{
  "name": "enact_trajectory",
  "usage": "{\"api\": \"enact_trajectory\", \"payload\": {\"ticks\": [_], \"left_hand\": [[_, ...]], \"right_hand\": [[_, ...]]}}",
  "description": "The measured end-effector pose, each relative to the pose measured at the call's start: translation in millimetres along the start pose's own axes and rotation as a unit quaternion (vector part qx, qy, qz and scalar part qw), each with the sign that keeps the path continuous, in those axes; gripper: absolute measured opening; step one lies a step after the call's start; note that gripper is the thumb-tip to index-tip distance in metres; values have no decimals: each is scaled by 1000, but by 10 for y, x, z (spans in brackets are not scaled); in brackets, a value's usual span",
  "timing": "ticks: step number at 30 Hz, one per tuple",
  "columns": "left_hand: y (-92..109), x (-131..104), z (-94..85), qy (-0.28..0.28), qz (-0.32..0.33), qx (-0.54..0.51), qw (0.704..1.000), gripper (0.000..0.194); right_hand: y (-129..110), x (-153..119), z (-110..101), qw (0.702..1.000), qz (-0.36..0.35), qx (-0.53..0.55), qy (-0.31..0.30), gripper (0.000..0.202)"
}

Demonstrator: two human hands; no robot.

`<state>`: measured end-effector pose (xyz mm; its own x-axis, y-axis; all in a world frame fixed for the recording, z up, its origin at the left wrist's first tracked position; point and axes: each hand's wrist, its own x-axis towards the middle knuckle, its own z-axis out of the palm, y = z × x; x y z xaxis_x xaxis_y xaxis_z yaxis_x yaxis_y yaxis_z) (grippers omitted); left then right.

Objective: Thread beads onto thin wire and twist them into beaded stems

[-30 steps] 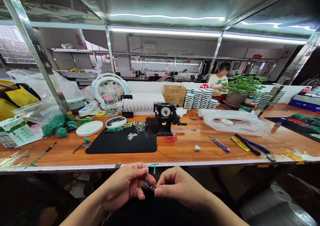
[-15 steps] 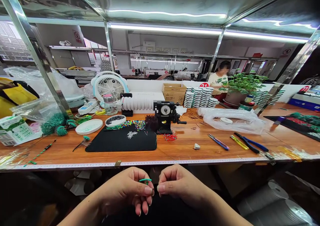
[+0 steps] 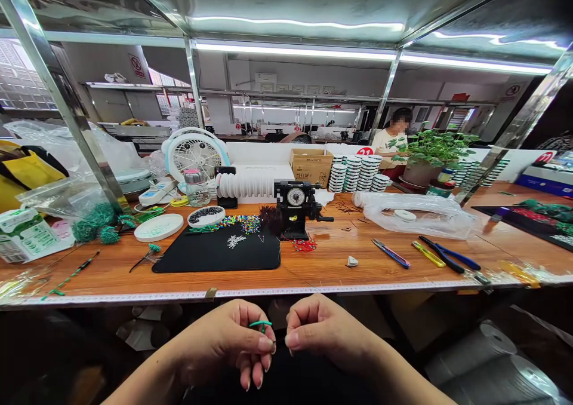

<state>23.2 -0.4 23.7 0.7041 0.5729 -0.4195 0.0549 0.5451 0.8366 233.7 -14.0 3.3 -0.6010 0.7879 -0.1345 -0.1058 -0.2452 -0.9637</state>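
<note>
Hands: both held close together below the bench edge, in front of the person's lap, fingertips nearly meeting.
Left hand (image 3: 228, 342): curled, thumb and forefinger pinched on a green wire piece (image 3: 260, 324); the other fingers hang loose and bent.
Right hand (image 3: 324, 330): closed into a loose fist, thumb tip pressed to forefinger; whether it grips anything I cannot tell.
Green wire piece: thin, light, looks bendable; it arches over the left forefinger, just beside the right thumb. Likely best held by a fingertip pinch near its end, since it looks easy to drop.
Pose: wrists angled inward, forearms coming up from below, palms turned toward each other.
Bench (image 3: 331, 267): wooden, with a measuring tape along its front edge.
Black mat (image 3: 219, 255): lies beyond the hands, coloured beads (image 3: 242, 223) at its far edge.
Counter device (image 3: 295, 209): black, with a dial, right of the mat.
Pliers (image 3: 450, 257): further right, well apart from the hands.
Co-worker (image 3: 394, 139): seated at a far bench.
</note>
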Motion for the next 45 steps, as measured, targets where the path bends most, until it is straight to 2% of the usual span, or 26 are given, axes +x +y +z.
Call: {"api": "enact_trajectory", "payload": {"ticks": [8,13,16,19,21,23,26,29,31,35,38,41,43,44,45], "left_hand": [[-3,3,6,-1,-5,6,1000,10],[12,6,5,2,-3,16,1000,12],[34,-3,-22,23,11,26,999,16],[57,-10,-65,52,24,69,996,20],[73,-4,-91,66,29,111,991,23],[97,12,-103,77,35,145,986,25],[168,37,-86,83,50,210,973,25],[264,55,-36,72,95,320,940,29],[310,79,-7,64,113,352,927,29],[312,191,2,64,82,253,962,26],[287,285,-8,61,78,211,973,28],[294,348,-6,67,60,226,970,28],[307,384,-11,68,49,239,967,28],[310,404,-19,67,46,238,968,28],[308,426,-33,64,46,230,970,29]], "right_hand": [[0,-16,5,1000,-2,26,-1,16],[1,-19,-27,1000,-6,18,2,21],[-64,-59,-76,998,-17,-61,11,28],[-149,-115,-139,978,-45,-199,31,32],[-178,-132,-174,968,-76,-231,57,34],[-178,-120,-195,976,-107,-171,88,36],[-162,-64,-192,984,-142,-11,109,36],[-176,3,-167,978,-158,104,92,34],[-197,44,-160,972,-158,155,79,33],[-213,129,-196,964,-155,205,62,31],[-204,186,-272,959,-171,216,64,29],[-194,216,-375,967,-181,146,99,32],[-179,222,-433,970,-199,-23,137,35],[-167,223,-452,954,-216,-137,156,37],[-151,224,-466,925,-232,-251,168,38]]}}
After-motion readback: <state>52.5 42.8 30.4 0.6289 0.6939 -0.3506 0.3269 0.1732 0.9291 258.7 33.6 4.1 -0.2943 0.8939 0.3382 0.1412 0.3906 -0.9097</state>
